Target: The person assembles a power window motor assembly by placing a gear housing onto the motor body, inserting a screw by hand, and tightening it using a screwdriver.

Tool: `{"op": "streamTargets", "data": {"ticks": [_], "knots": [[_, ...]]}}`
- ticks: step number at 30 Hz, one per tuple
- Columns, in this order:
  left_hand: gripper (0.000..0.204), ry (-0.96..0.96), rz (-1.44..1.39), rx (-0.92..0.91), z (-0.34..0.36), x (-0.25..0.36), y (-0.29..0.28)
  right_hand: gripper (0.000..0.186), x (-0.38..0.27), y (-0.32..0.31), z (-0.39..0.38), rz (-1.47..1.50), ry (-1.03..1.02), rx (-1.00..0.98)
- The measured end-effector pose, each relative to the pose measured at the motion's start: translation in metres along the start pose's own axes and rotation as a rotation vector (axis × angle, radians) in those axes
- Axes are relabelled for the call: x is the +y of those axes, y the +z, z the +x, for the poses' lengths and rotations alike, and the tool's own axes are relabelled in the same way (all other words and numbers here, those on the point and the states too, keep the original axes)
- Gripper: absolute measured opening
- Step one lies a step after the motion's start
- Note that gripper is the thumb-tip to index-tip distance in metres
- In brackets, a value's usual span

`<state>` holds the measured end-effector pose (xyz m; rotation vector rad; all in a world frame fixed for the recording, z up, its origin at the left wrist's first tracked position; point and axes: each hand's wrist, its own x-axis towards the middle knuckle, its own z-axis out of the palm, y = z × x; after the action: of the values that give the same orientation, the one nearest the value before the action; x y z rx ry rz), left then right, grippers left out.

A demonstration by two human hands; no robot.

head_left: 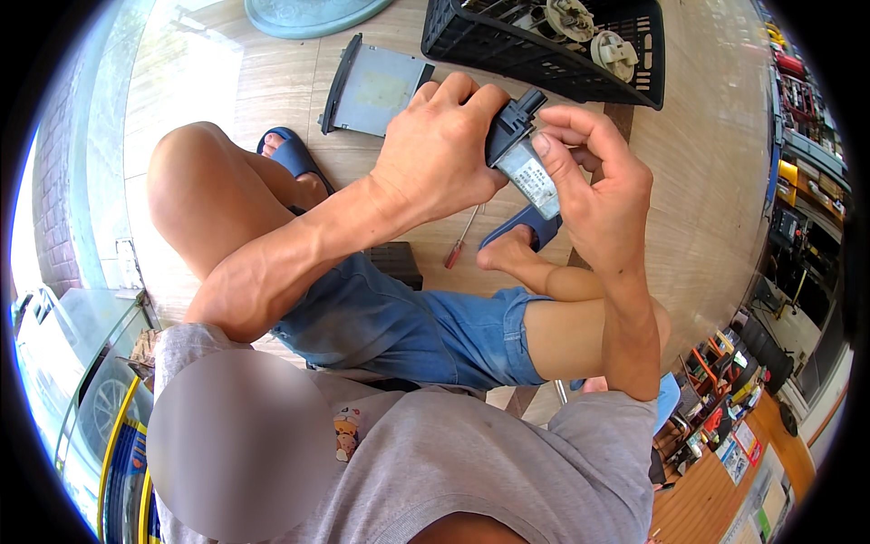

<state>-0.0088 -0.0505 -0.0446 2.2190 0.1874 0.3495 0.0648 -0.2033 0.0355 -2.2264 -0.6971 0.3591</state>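
Observation:
Both my hands hold up one small device [530, 177], with a black plastic body and connector at one end and a silvery metal casing bearing a white label. My left hand [444, 136] is closed round the black end, its knuckles uppermost. At the casing's right side is my right hand [594, 177], thumb and bent fingers gripping near its edge; part of its fingers is hidden behind the thumb. On the floor below lies a thin screwdriver with a red handle [455, 254]. Beyond my left hand sits a flat metal unit [372, 89] with a black front.
A black plastic crate [535, 68] with round pale mechanical parts stands at the far side. Left of it is a light blue round object [313, 16]. My sandalled feet flank the screwdriver. A glass case [91, 363] stands at left, and cluttered shelves [807, 172] run along the right.

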Motion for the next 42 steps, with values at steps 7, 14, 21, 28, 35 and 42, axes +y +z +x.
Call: {"op": "streamTargets", "data": {"ticks": [7,14,21,28,35,42], "knots": [[0.052,-0.003,-0.008,0.010,0.001,0.003,-0.001,0.030,0.006,0.001,0.001,0.128,0.016,0.025],[0.050,0.023,0.022,0.014,0.000,0.002,-0.001,0.020,0.007,0.001,0.003,0.082,0.038,-0.021],[0.050,-0.002,-0.017,-0.002,-0.004,0.001,0.004,0.021,0.005,-0.003,0.005,0.075,0.145,-0.096],[0.051,-0.011,0.011,-0.012,0.000,0.002,-0.003,0.025,0.001,-0.010,0.005,0.262,0.180,-0.117],[0.050,0.012,0.012,0.006,-0.002,0.001,-0.002,0.035,0.002,-0.006,0.003,0.294,0.153,-0.134],[0.050,0.017,0.000,0.012,-0.002,0.002,-0.004,0.031,0.000,-0.011,0.005,0.299,0.218,-0.143]]}}
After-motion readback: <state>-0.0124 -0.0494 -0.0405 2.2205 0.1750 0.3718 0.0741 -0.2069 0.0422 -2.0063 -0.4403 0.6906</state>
